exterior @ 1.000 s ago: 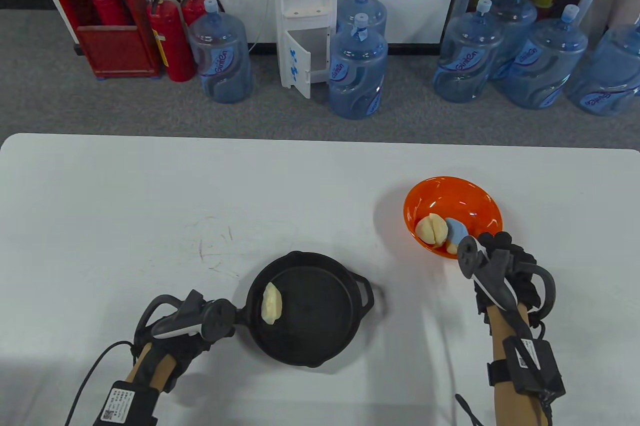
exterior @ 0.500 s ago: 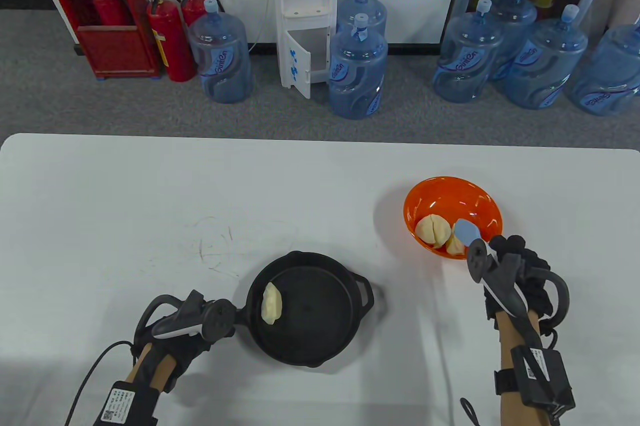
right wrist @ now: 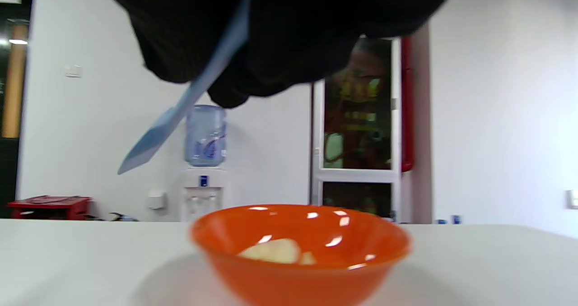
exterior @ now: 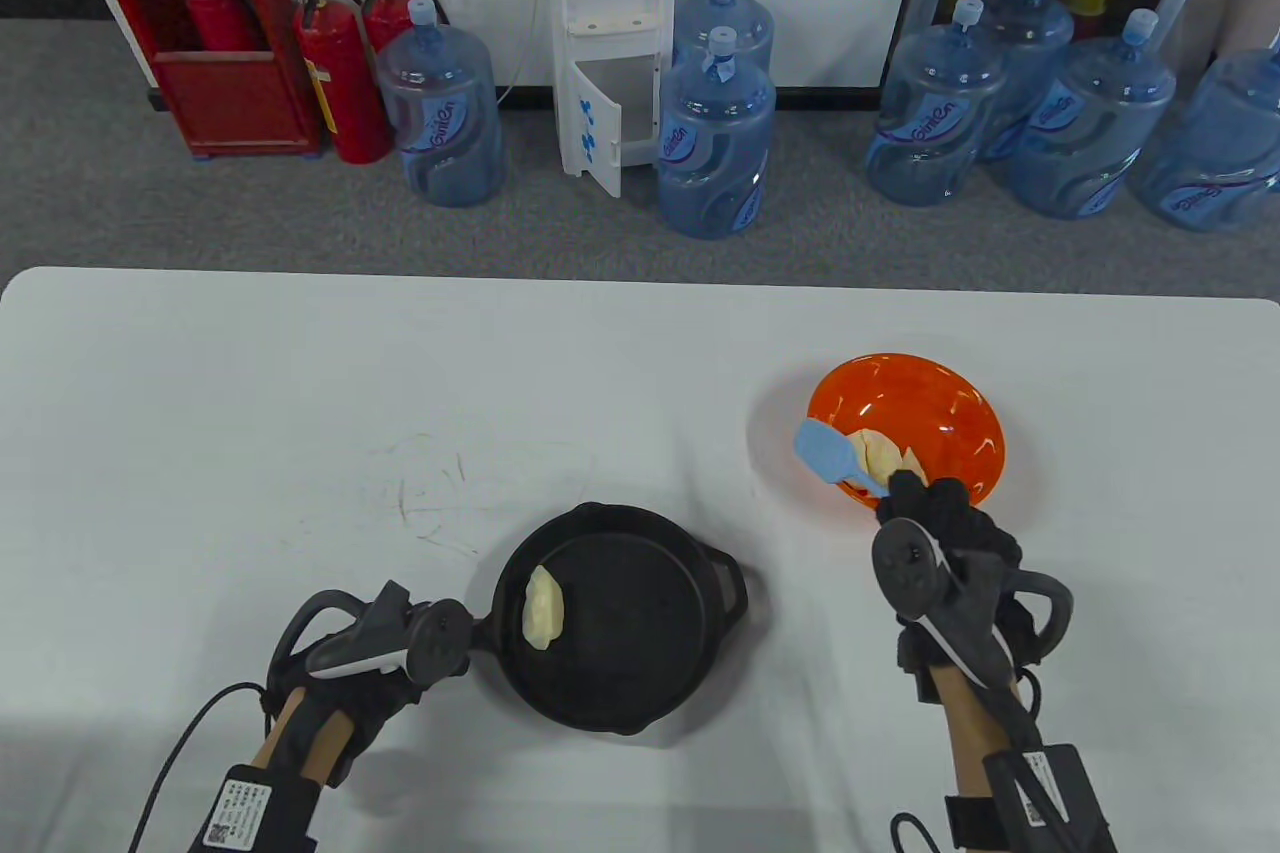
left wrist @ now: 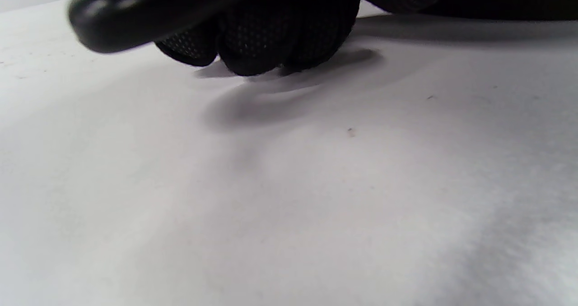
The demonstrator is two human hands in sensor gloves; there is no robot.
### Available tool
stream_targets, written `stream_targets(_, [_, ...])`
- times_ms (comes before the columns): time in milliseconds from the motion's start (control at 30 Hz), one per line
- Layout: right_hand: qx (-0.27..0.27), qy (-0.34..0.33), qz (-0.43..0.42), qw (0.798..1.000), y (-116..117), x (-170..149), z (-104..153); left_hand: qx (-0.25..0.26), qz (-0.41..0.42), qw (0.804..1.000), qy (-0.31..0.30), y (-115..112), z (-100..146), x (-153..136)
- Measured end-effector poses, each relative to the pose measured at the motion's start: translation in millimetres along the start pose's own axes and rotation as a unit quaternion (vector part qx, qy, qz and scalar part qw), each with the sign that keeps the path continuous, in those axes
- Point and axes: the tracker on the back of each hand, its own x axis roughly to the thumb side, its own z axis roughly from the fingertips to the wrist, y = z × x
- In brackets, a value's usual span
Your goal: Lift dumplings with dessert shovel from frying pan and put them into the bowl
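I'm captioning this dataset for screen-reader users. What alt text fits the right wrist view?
A gloved right hand holds a pale blue dessert shovel above an orange bowl with dumplings inside, on a white table. A water dispenser stands behind.

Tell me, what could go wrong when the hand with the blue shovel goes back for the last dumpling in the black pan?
Maybe two things. The last dumpling lies against the frying pan wall on the handle side, so the dessert shovel may struggle to slide under it and could just push it around. Also, the right hand holds the shovel close above the orange bowl, near its rim; swinging away low might knock the bowl.
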Motion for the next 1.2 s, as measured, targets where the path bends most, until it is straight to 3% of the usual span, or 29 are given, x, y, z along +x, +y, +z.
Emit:
stream_targets(333, [0.019,-0.130,-0.014,0.991,18.7,90.0,48.6,-0.004,-0.001,1.000,0.000,0.1,-0.2,0.7])
stream_targets(567, [0.024,-0.200,0.016,0.979,30.5,134.0,71.1,-0.005,-0.002,1.000,0.000,0.1,-0.3,1.0])
stream_targets(900, [-0.007,-0.245,0.046,0.968,38.8,156.3,88.1,-0.006,-0.001,1.000,0.000,0.0,-0.3,1.4])
stream_targets(1200, [-0.019,-0.302,0.036,0.952,37.6,154.6,99.6,-0.005,0.001,1.000,-0.001,-0.1,-0.3,1.2])
